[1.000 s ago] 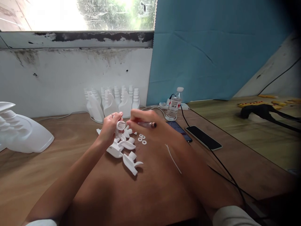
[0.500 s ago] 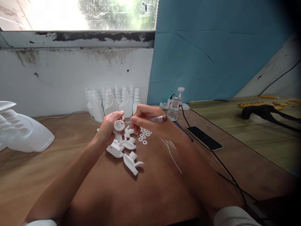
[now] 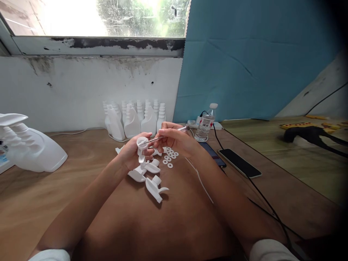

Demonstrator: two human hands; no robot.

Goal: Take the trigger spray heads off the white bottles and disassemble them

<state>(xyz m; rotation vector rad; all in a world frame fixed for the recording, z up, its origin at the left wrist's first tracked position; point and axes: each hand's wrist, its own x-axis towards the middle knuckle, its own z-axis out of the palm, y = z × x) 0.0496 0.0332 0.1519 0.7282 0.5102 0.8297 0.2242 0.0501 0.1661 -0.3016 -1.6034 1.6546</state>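
Left hand [image 3: 133,154] closed round white spray cap [image 3: 142,142] held above worktop [image 3: 54,195], right hand [image 3: 174,139] pinching slender tool [image 3: 168,136] tipped at cap mouth; risk: slipped tip or dropped cap scattering loose washers [image 3: 170,158] just beside.

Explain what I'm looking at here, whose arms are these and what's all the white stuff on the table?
The camera sits on a person's head, looking down at their own bare arms. The left hand holds a white trigger-sprayer head. The right hand holds a thin rod-like tool with its tip at the sprayer's round opening. On the wooden table lie more sprayer heads, small white rings, white bottles by the wall, a water bottle and two phones.
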